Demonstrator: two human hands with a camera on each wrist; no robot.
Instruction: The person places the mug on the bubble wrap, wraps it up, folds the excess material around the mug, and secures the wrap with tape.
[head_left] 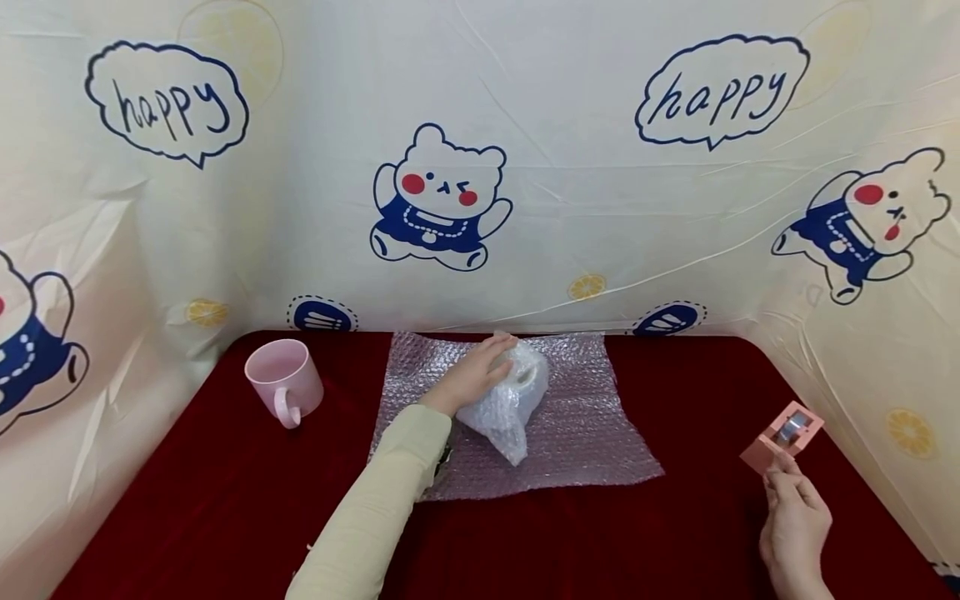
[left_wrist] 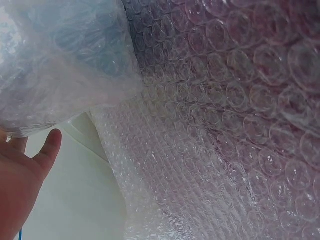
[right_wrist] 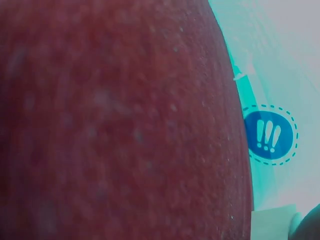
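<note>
A bubble-wrapped bundle (head_left: 521, 396), whitish with a round opening showing on top, lies on a flat bubble wrap sheet (head_left: 585, 425). My left hand (head_left: 476, 371) rests against its far left side, fingers stretched along the wrap. From the left wrist view, the thumb of the left hand (left_wrist: 30, 170) stands apart from the wrapped bundle (left_wrist: 65, 65); the other fingers are mostly hidden behind it. Off to the right, my right hand (head_left: 797, 521) pinches a pink tape dispenser (head_left: 765, 450) with a roll of tape (head_left: 792, 427) inside, held over the table.
A pink mug (head_left: 285, 379) stands upright at the left, its handle facing the near side. The dark red cloth-covered table (head_left: 585, 542) is enclosed by a pale printed curtain (head_left: 570, 208) at the back and sides.
</note>
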